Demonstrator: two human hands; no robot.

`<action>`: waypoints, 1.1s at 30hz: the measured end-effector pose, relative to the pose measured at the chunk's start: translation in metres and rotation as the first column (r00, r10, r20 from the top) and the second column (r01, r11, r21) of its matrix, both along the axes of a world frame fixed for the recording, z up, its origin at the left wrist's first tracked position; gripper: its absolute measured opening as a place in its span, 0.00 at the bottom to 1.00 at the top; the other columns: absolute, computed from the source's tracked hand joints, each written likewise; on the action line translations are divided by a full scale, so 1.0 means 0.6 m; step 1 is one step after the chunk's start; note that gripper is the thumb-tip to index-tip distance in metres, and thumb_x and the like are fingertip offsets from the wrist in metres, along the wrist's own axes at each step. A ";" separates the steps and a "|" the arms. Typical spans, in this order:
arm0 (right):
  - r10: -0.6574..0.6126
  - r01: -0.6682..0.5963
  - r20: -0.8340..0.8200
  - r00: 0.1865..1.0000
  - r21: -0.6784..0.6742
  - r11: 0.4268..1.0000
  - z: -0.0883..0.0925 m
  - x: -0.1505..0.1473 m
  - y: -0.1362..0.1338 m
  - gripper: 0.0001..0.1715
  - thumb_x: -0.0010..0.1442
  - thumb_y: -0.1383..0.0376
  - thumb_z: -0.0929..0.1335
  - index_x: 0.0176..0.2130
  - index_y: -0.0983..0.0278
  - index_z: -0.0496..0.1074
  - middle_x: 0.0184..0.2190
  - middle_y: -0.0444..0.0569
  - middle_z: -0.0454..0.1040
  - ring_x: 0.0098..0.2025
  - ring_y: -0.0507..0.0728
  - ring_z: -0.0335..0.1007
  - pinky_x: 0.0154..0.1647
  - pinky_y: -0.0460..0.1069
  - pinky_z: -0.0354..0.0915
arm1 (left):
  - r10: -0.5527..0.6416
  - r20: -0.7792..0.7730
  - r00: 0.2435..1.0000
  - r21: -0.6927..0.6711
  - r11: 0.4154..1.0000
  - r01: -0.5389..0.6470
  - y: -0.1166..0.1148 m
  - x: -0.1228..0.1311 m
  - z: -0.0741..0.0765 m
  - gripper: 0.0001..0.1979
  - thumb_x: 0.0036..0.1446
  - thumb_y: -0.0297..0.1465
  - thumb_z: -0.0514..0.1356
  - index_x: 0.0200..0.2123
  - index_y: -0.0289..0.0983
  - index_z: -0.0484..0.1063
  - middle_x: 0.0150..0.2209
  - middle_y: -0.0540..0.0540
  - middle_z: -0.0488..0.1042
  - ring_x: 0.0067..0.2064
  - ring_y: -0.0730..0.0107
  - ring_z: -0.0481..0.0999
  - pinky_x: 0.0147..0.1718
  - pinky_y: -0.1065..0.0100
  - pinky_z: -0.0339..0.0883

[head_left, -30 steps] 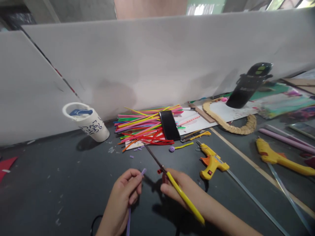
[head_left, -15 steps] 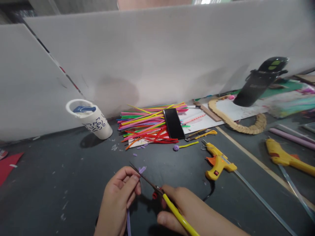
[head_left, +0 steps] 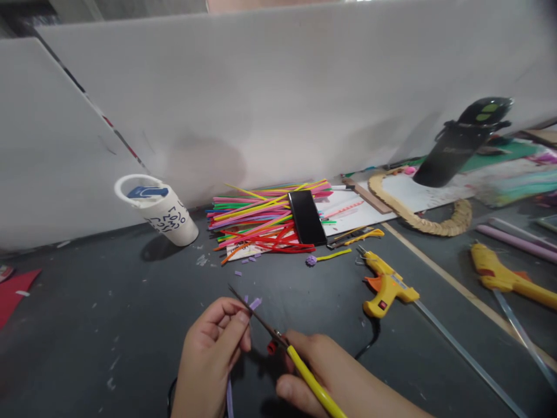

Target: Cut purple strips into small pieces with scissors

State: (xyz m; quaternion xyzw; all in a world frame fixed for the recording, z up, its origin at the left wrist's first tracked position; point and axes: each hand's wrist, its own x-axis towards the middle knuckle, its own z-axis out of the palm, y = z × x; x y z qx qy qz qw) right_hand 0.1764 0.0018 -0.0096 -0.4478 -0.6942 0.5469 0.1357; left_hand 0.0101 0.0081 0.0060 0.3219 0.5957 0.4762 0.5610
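My left hand (head_left: 215, 345) pinches a purple pipe cleaner (head_left: 230, 397) between thumb and fingers. Its long end hangs below the hand, and short purple tips stick out past the fingertips. In my right hand (head_left: 317, 368) is a pair of scissors (head_left: 299, 364) with dark, thin blades and a yellow handle; a small red part shows near the pivot. The blades lie across the purple tips, right beside the left fingertips, and look nearly closed. A few purple snippets (head_left: 246, 260) lie on the table beyond. A purple ball on a yellow stem (head_left: 331, 255) rests to their right.
Behind are colourful pipe cleaners (head_left: 252, 215) with a phone (head_left: 307, 217) on top. A white cup (head_left: 169, 215) stands left. To the right lie two yellow glue guns (head_left: 387, 283), a curved tan strip (head_left: 413, 220) and a black bottle (head_left: 456, 145). A white partition (head_left: 278, 104) runs behind.
The purple tips have shifted slightly at the blades, and two now show apart where one showed before. Both hands hold nearly the same place and grip.
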 end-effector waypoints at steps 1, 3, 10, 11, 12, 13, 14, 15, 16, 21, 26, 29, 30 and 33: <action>0.002 -0.002 -0.013 1.000 0.008 1.000 -0.001 0.000 0.000 0.30 0.51 0.40 0.59 0.29 0.65 0.61 0.22 0.43 0.60 0.23 0.50 0.51 0.21 0.44 0.50 | -0.001 0.000 1.000 0.002 1.000 0.001 0.000 0.000 0.000 0.10 0.43 0.37 0.64 0.22 0.36 0.70 0.15 0.55 0.63 0.19 0.78 0.59 0.19 0.78 0.54; 0.003 -0.003 -0.025 1.000 0.012 1.000 -0.003 0.000 0.001 0.31 0.51 0.40 0.58 0.29 0.65 0.61 0.22 0.43 0.60 0.23 0.50 0.51 0.22 0.44 0.51 | 0.001 0.001 1.000 0.008 1.000 -0.001 0.001 0.000 -0.002 0.10 0.42 0.36 0.65 0.22 0.36 0.70 0.15 0.55 0.63 0.19 0.78 0.59 0.18 0.78 0.54; 0.009 -0.007 0.060 0.998 -0.022 1.000 -0.002 -0.003 0.003 0.22 0.54 0.48 0.60 0.31 0.65 0.62 0.23 0.44 0.62 0.23 0.50 0.52 0.22 0.44 0.50 | -0.046 -0.039 0.998 0.030 0.998 0.047 0.001 -0.003 -0.018 0.11 0.46 0.38 0.63 0.23 0.37 0.68 0.16 0.55 0.64 0.20 0.77 0.60 0.20 0.78 0.55; 0.008 -0.007 0.068 0.998 -0.024 1.000 -0.001 -0.003 0.003 0.22 0.54 0.49 0.60 0.31 0.65 0.62 0.23 0.43 0.62 0.23 0.50 0.52 0.22 0.44 0.50 | -0.046 -0.056 0.997 0.036 0.998 0.048 0.001 -0.004 -0.019 0.12 0.46 0.39 0.63 0.23 0.37 0.68 0.16 0.54 0.64 0.20 0.77 0.60 0.20 0.77 0.55; 0.009 -0.007 0.073 0.997 -0.022 1.000 0.001 -0.003 0.003 0.22 0.54 0.48 0.60 0.30 0.65 0.62 0.23 0.43 0.62 0.23 0.50 0.52 0.22 0.44 0.50 | -0.048 -0.074 0.996 0.042 0.998 0.052 0.001 -0.005 -0.020 0.12 0.46 0.39 0.63 0.23 0.37 0.68 0.16 0.54 0.64 0.20 0.77 0.60 0.19 0.77 0.55; 0.009 -0.008 0.075 0.997 -0.017 1.000 0.002 -0.003 0.003 0.23 0.54 0.48 0.60 0.30 0.65 0.62 0.23 0.44 0.62 0.23 0.50 0.52 0.22 0.44 0.50 | -0.055 -0.094 0.994 0.052 0.997 0.060 0.000 -0.006 -0.021 0.12 0.47 0.39 0.62 0.23 0.37 0.68 0.16 0.55 0.64 0.19 0.77 0.60 0.19 0.77 0.54; 0.011 -0.010 0.074 0.997 -0.011 1.000 0.002 -0.002 0.002 0.24 0.54 0.47 0.60 0.31 0.66 0.62 0.23 0.44 0.62 0.23 0.50 0.52 0.22 0.44 0.51 | -0.066 -0.114 0.991 0.061 0.995 0.073 0.001 -0.006 -0.022 0.12 0.48 0.39 0.61 0.23 0.37 0.68 0.16 0.55 0.64 0.19 0.77 0.59 0.19 0.77 0.54; 0.016 -0.015 0.069 0.997 -0.005 1.000 0.002 -0.001 0.003 0.24 0.54 0.47 0.60 0.31 0.66 0.63 0.24 0.44 0.63 0.23 0.50 0.53 0.22 0.44 0.51 | -0.075 -0.137 0.988 0.071 0.994 0.085 0.001 -0.007 -0.022 0.11 0.49 0.39 0.61 0.23 0.37 0.68 0.16 0.55 0.64 0.19 0.77 0.59 0.19 0.77 0.54; 0.027 -0.026 0.063 0.998 -0.002 1.000 0.002 0.000 0.003 0.24 0.54 0.47 0.60 0.32 0.66 0.63 0.24 0.45 0.64 0.23 0.50 0.53 0.22 0.44 0.52 | -0.085 -0.161 0.983 0.081 0.992 0.099 0.001 -0.007 -0.023 0.11 0.50 0.38 0.60 0.22 0.37 0.67 0.16 0.55 0.64 0.19 0.77 0.60 0.19 0.77 0.54; 0.039 -0.038 0.098 0.994 -0.014 0.999 -0.001 0.005 0.005 0.21 0.54 0.49 0.61 0.33 0.65 0.63 0.26 0.47 0.67 0.25 0.52 0.56 0.24 0.45 0.53 | -0.121 -0.226 0.967 0.101 0.984 0.147 0.005 -0.008 -0.026 0.09 0.51 0.34 0.59 0.22 0.37 0.68 0.16 0.55 0.62 0.20 0.77 0.60 0.20 0.76 0.54; 0.021 -0.017 0.131 0.991 -0.029 0.999 0.006 -0.001 0.004 0.21 0.56 0.50 0.59 0.32 0.65 0.63 0.27 0.48 0.67 0.25 0.52 0.56 0.24 0.45 0.53 | -0.135 -0.186 0.973 0.074 0.986 0.151 0.004 -0.011 -0.036 0.09 0.52 0.35 0.58 0.23 0.37 0.67 0.17 0.56 0.62 0.21 0.77 0.60 0.20 0.76 0.53; 0.008 -0.004 0.123 0.992 -0.032 0.999 0.005 -0.005 0.002 0.21 0.58 0.50 0.57 0.33 0.66 0.64 0.28 0.49 0.68 0.26 0.52 0.57 0.26 0.46 0.55 | -0.124 -0.150 0.981 0.050 0.990 0.132 0.002 -0.010 -0.042 0.10 0.52 0.36 0.58 0.24 0.37 0.67 0.17 0.56 0.62 0.21 0.78 0.59 0.20 0.77 0.53; 0.003 0.001 0.119 0.993 -0.033 0.999 0.002 -0.005 0.000 0.22 0.58 0.51 0.57 0.33 0.66 0.64 0.28 0.49 0.68 0.26 0.52 0.57 0.26 0.46 0.55 | -0.117 -0.135 0.984 0.040 0.992 0.123 0.002 -0.008 -0.044 0.10 0.52 0.36 0.59 0.25 0.37 0.67 0.17 0.56 0.62 0.20 0.78 0.59 0.20 0.77 0.52; -0.001 0.004 0.082 0.997 -0.034 0.999 -0.013 -0.006 -0.006 0.22 0.60 0.51 0.56 0.33 0.66 0.65 0.27 0.47 0.68 0.25 0.51 0.57 0.26 0.45 0.54 | -0.092 -0.089 0.992 -0.005 0.996 0.092 0.004 -0.005 -0.046 0.10 0.50 0.37 0.60 0.25 0.37 0.67 0.16 0.56 0.62 0.19 0.79 0.57 0.19 0.78 0.51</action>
